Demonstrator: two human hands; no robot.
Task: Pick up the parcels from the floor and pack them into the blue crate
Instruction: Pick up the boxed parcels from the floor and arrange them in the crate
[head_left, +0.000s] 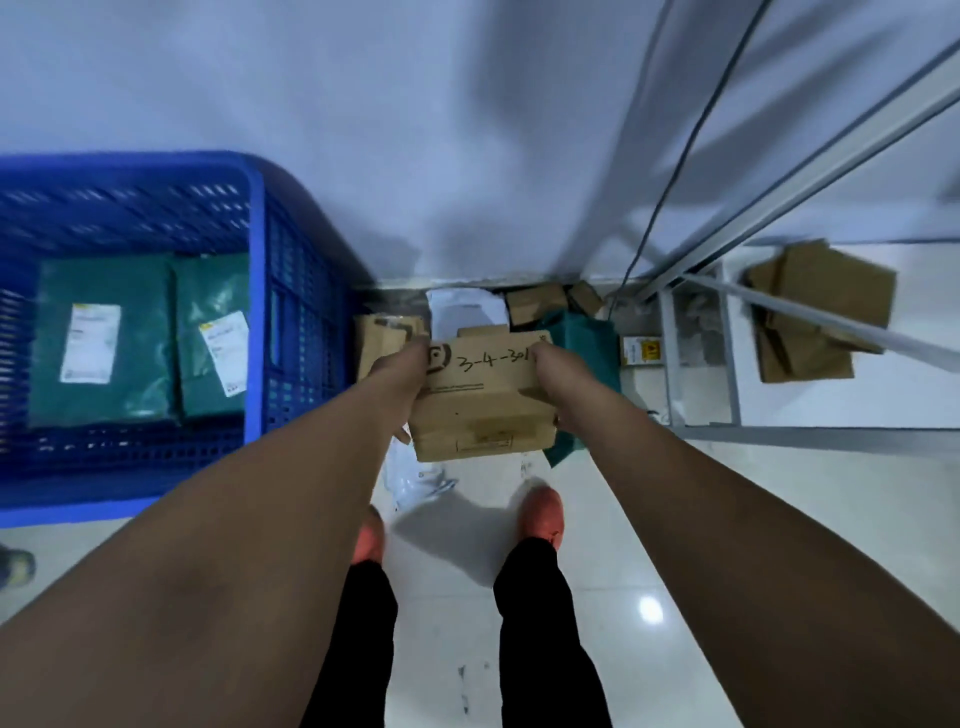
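Two hands (402, 379) half-hiding box (480, 395)

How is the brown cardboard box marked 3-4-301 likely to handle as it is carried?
The cardboard box probably stays stiff: its faces look flat between the left hand and right hand. It seems fairly light, being held up by the sides alone. Flat sides suggest it won't roll.

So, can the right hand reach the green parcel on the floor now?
Probably not yet: the right hand and left hand both hold the cardboard box, which hangs over the green parcel.
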